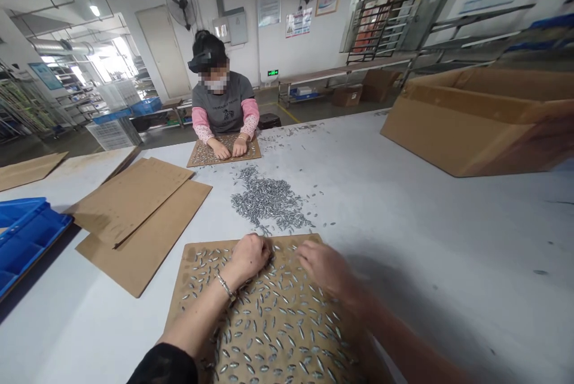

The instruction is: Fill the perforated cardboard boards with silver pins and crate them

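A brown cardboard sheet (197,261) lies in front of me, strewn with small grey spindle-shaped metal pieces (265,336) in loose rows. Over its far part, my left hand (251,257) rests with curled, closed fingers; whatever they hold is hidden beneath. My right hand (323,265) is near the sheet's far right corner, its fingers bent and pressed together. Whether a metal piece is between those fingertips is too small to make out. Just beyond the sheet, a heap of the same metal pieces (269,200) spreads over the white table (430,240).
Across the table a co-worker (224,103) has both hands on another covered cardboard sheet (197,157). Bare cardboard sheets (134,198) lie at the left beside a blue crate (31,240). A large cardboard box (448,127) stands at the far right.
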The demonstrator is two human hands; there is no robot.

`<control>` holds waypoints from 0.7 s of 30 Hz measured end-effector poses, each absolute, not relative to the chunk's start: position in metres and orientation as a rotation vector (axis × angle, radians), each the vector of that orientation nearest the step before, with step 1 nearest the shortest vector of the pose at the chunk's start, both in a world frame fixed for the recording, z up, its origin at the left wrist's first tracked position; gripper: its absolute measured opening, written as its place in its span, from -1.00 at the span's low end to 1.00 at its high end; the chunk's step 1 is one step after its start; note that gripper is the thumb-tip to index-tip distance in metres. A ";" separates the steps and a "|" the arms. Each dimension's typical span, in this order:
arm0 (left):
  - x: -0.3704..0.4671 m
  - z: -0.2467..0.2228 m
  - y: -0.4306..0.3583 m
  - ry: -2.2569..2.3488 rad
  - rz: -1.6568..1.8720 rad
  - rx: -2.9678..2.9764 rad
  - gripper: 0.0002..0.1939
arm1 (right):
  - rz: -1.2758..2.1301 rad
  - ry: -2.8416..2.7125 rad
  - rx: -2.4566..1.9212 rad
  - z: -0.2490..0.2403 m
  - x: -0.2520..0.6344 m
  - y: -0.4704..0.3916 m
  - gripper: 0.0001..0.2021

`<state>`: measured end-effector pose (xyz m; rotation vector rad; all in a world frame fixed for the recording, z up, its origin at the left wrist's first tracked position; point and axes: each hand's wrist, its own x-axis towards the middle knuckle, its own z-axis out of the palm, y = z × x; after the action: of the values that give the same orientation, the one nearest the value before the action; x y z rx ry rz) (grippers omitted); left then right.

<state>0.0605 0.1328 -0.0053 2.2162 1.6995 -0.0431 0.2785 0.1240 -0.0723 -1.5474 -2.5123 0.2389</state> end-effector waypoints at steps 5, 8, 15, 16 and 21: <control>0.077 -0.008 0.132 1.619 -0.074 2.254 -0.72 | 0.267 -2.484 -1.706 -0.074 0.307 0.119 -0.75; 0.100 -0.016 0.131 1.609 -0.129 2.248 -0.73 | 0.303 -2.502 -1.670 -0.082 0.305 0.113 -0.79; 0.133 -0.030 0.134 1.747 -0.271 2.185 -0.65 | 0.349 -2.453 -1.827 -0.085 0.286 0.114 -0.82; 0.134 -0.031 0.136 1.754 -0.284 2.183 -0.65 | 0.369 -2.457 -1.835 -0.083 0.286 0.115 -0.81; 0.134 -0.033 0.140 1.758 -0.306 2.205 -0.67 | 0.450 -2.484 -1.857 -0.072 0.287 0.114 -0.79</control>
<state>0.1344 0.1399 -0.0331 2.2049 1.7582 -0.3060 0.2866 0.1143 -0.0716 -1.8569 -2.4841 0.4504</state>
